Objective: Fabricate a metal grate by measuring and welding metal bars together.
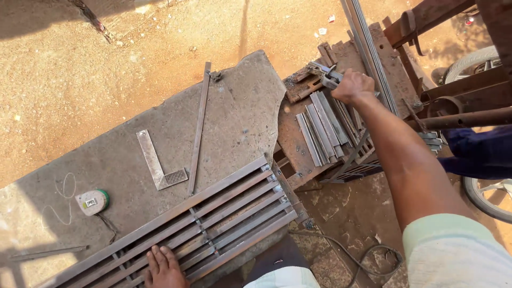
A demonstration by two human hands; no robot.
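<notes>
Right hand grips a metal clamp; left hand presses the steel grille.

Bare slab surface lies open between the long flat bar and the slab's right edge. Left of the bar, a square and tape measure sit well apart with room between. The grille covers the near edge. Around the right hand, cut strips, long rods and rusty beams crowd closely.
</notes>
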